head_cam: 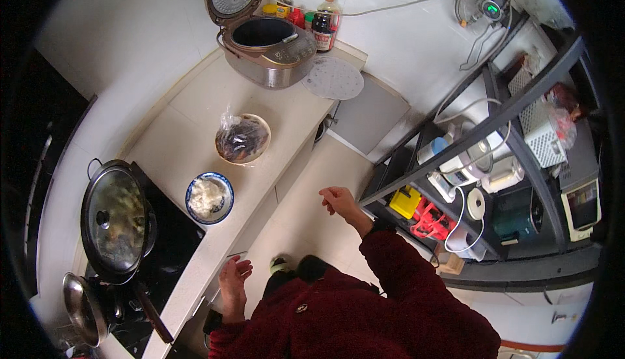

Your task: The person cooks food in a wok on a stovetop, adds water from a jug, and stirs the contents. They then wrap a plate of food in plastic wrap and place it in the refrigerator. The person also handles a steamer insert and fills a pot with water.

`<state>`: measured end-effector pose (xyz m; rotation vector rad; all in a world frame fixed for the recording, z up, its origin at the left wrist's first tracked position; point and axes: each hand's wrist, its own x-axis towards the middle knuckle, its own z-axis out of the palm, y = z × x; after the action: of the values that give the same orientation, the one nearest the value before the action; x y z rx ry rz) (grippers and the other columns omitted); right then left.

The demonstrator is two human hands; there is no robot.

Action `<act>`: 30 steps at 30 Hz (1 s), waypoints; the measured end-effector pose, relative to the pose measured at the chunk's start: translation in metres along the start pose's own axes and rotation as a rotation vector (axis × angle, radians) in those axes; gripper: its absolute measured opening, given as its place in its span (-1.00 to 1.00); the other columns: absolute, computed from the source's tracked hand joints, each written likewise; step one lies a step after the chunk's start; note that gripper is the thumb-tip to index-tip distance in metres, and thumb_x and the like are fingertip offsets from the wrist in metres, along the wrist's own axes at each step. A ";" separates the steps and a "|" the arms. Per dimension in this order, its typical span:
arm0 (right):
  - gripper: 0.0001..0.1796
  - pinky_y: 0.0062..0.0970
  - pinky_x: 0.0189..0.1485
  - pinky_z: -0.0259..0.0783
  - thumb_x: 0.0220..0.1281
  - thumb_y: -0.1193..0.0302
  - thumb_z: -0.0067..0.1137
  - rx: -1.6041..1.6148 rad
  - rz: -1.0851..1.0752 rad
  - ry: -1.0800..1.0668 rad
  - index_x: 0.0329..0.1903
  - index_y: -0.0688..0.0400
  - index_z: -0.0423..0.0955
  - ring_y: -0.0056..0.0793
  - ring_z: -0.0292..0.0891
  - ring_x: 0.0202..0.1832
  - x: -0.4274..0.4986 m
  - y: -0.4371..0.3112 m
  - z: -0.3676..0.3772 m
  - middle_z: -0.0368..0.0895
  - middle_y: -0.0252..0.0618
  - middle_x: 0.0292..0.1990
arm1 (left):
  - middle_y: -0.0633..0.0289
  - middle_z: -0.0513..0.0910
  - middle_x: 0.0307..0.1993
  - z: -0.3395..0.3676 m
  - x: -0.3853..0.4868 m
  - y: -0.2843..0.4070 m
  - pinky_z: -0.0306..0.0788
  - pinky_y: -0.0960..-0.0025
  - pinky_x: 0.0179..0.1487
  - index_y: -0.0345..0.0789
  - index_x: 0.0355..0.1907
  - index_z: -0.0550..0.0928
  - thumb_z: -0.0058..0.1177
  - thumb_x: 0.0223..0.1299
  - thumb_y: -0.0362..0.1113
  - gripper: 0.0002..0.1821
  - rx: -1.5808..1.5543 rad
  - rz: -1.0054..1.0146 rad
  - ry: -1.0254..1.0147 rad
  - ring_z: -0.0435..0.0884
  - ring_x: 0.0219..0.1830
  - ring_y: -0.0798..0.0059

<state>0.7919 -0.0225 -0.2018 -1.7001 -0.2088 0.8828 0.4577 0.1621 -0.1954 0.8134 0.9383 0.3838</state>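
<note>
My left hand [235, 281] is empty, its fingers apart, close to the counter's front edge. Out over the floor, my right hand [338, 202] holds nothing, its fingers loosely curled. On the counter stands a blue-and-white bowl [223, 212] with white rice [204, 197] in it. Beyond it sits a bowl [264, 136] of dark food under clear plastic wrap. A rice cooker [278, 70] stands at the counter's far end, its lid raised. A pan with a glass lid [114, 232] rests on the black stove, food showing through the glass.
A metal lid or pan [84, 310] lies beside the stove. Sauce bottles [323, 26] stand behind the cooker, and a translucent round mat [334, 78] lies to its right. A dark metal shelf rack [451, 139] with small appliances and a white basket [542, 134] runs along the right.
</note>
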 end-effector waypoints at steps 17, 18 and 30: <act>-0.59 -0.33 -0.01 0.53 0.34 0.17 0.09 0.624 -0.074 0.291 0.01 0.25 0.39 -0.39 0.53 -0.10 0.331 -0.076 -0.186 0.55 -0.16 -0.12 | -0.01 0.65 -0.22 0.247 0.119 -0.009 0.52 0.33 -0.10 -0.45 0.09 0.44 -0.13 0.43 -0.13 -0.58 0.189 -0.063 -0.059 0.65 -0.23 0.30; -0.62 -0.32 0.01 0.52 0.35 0.20 0.08 0.687 -0.056 0.305 0.00 0.25 0.40 -0.39 0.53 -0.10 0.341 -0.077 -0.191 0.55 -0.17 -0.13 | -0.02 0.65 -0.21 0.262 0.123 -0.007 0.52 0.34 -0.10 -0.45 0.09 0.44 -0.14 0.44 -0.14 -0.60 0.179 -0.058 -0.055 0.65 -0.22 0.31; -0.91 -0.47 -0.37 0.38 0.26 0.47 0.03 0.539 -0.126 0.521 -0.32 0.23 0.44 -0.54 0.39 -0.41 0.332 -0.044 -0.232 0.47 -0.36 -0.42 | 0.01 0.66 -0.22 0.326 0.184 0.000 0.50 0.32 -0.04 -0.46 0.08 0.45 -0.14 0.42 -0.18 -0.61 0.245 -0.174 -0.138 0.65 -0.19 0.33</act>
<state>1.1877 0.0009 -0.2941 -1.3317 0.2539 0.3330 0.8309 0.1293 -0.1901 0.9602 0.9290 0.0602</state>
